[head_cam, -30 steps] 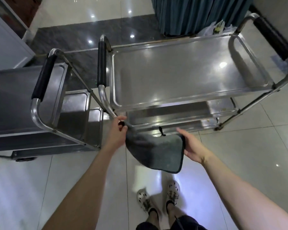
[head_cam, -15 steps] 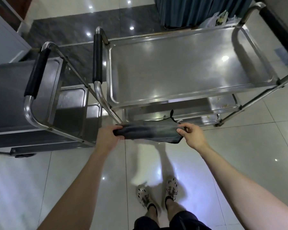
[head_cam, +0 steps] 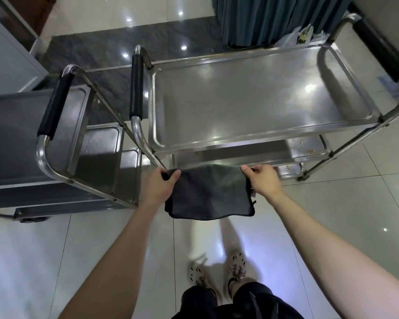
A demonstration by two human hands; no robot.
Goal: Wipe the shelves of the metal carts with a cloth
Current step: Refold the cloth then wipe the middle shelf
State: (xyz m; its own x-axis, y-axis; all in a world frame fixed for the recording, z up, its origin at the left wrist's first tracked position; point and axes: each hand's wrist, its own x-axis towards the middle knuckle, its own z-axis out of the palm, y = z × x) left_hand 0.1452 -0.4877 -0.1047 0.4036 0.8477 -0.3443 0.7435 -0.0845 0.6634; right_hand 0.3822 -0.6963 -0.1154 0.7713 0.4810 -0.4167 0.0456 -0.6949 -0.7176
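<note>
Pinching cloth (head_cam: 207, 194) by upper corners in left hand (head_cam: 161, 185) and right hand (head_cam: 263, 180), just short of top shelf (head_cam: 263, 100); risks snagging what seems a loop (head_cam: 253, 201) on its rim.

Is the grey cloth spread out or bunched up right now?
Spread out. The left hand and right hand each pinch a top corner, and the cloth hangs as a flat sheet in front of the cart.
</note>
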